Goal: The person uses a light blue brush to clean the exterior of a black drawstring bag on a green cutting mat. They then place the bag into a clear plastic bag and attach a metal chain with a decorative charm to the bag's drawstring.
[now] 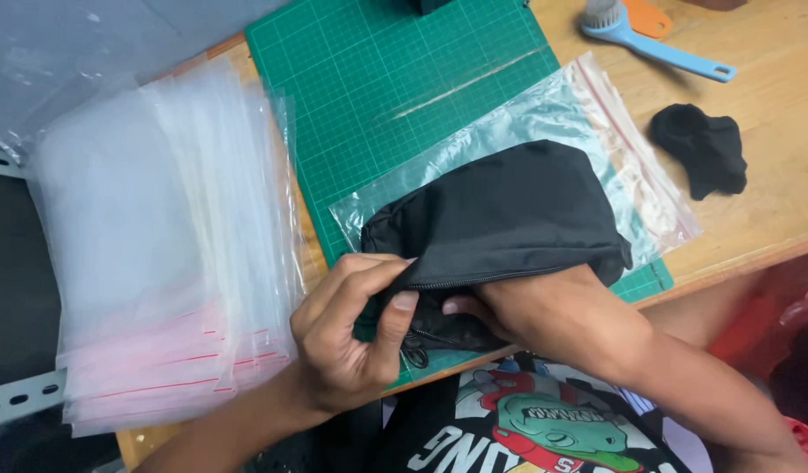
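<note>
Here, left hand (351,337): pinching the black pouch (500,215) at its zipper edge.
Right hand (474,311): tucked inside the pouch, grip hidden.
Underneath: clear bag (632,166), green mat (378,79).

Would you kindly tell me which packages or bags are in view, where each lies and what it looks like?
Stack of zip bags: left on the table, clear rectangles with red seal strips.
Single zip bag: on the green cutting mat, clear, red strip at right.
Black pouch: on that bag, zipped, left hand gripping it, right hand inside.
</note>
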